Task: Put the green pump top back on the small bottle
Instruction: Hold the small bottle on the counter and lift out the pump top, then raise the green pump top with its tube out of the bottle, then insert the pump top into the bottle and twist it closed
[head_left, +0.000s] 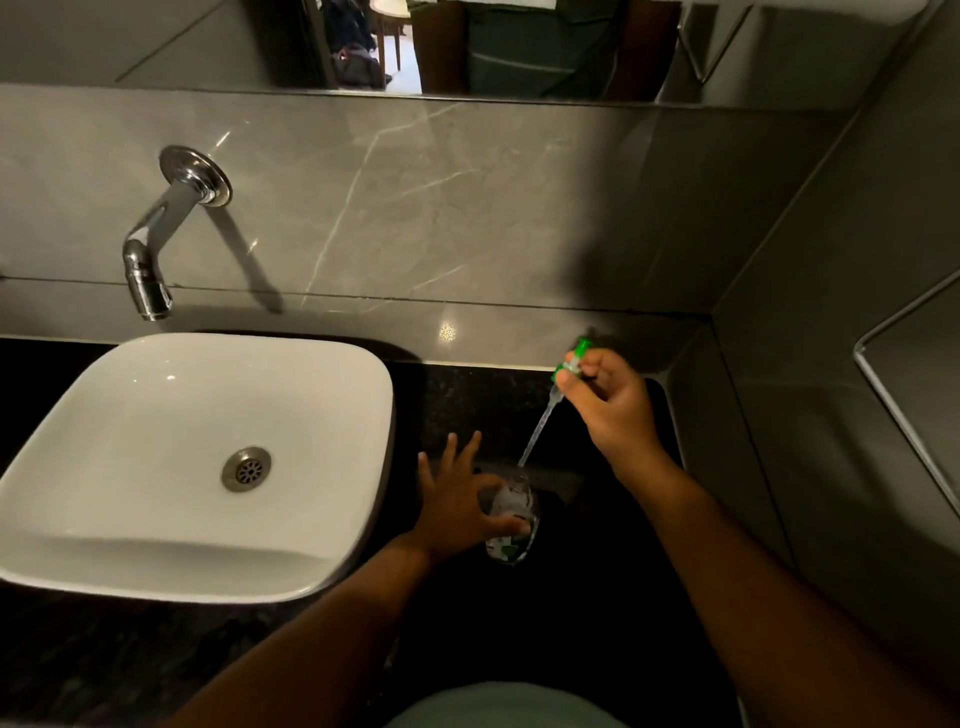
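A small clear bottle (511, 512) with a green and white label stands on the black counter, right of the sink. My left hand (460, 501) grips its side with thumb and forefinger, the other fingers spread. My right hand (610, 402) holds the green pump top (574, 358) up above the bottle. Its clear dip tube (537, 434) slants down and left. The tube's tip sits at the bottle's open mouth.
A white square basin (130, 395) with a metal drain fills the left of the black counter (452, 400). A chrome tap (156, 244) juts from the grey marble wall above it. A grey side wall closes the right.
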